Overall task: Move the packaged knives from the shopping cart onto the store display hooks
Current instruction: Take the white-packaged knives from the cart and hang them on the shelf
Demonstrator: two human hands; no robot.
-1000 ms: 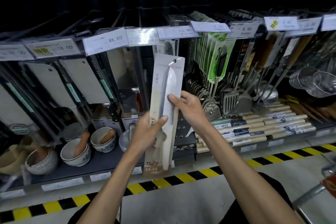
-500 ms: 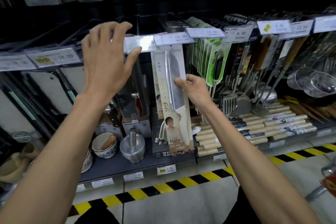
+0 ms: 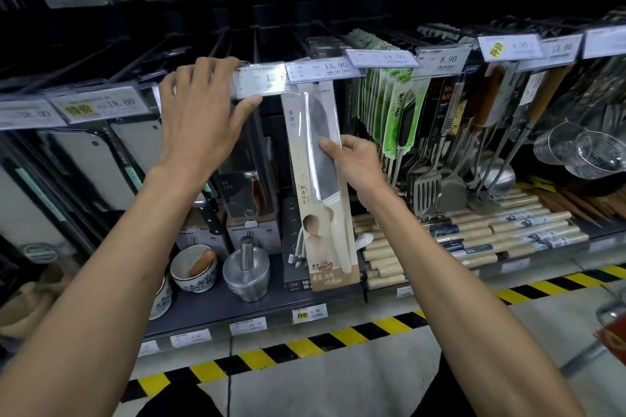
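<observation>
Left hand [image 3: 200,115] has landed on the price tag [image 3: 261,81], upper centre, pinching it; right hand [image 3: 355,162] grips the knife pack [image 3: 318,200] by its edge mid-frame (likely light, stiff card, slick film: hold mid-edge)

Knife pkg [image 3: 313,200] top — behind 15.90 tag [image 3: 325,69]
</observation>
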